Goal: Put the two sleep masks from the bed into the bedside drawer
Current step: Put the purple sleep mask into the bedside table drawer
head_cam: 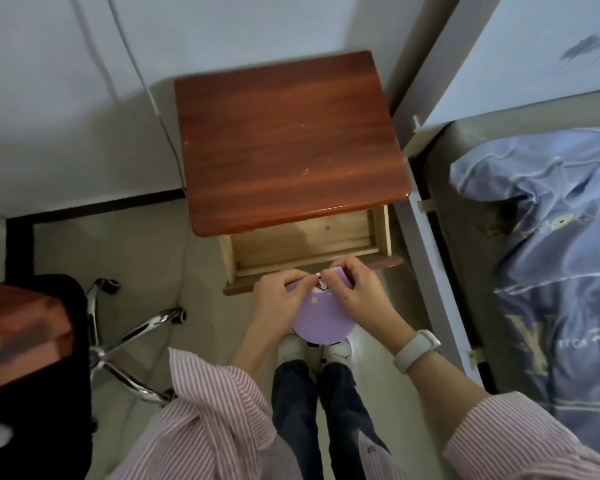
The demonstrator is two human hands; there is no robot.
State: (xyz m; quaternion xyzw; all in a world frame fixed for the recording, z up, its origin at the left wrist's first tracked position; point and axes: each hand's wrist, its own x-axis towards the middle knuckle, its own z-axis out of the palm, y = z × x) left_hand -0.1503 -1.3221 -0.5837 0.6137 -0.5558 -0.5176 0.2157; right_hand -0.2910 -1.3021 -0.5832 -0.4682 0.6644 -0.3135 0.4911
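Observation:
A purple sleep mask [321, 315] hangs folded in front of the open bedside drawer [302, 242], just below its front edge. My left hand [281, 294] and my right hand [352, 287] both pinch its top edge, fingertips close together at a small white and dark detail. The drawer is pulled out of the reddish wooden nightstand [288, 143], and its pale wooden bottom shows nothing inside. A second mask is not visible on its own; I cannot tell whether it lies behind the purple one.
The bed with a rumpled blue duvet [551, 258] lies to the right behind a grey bed frame [426, 268]. A swivel chair base [132, 334] and a dark seat stand at the left. My white shoes [312, 348] are on the floor below the mask.

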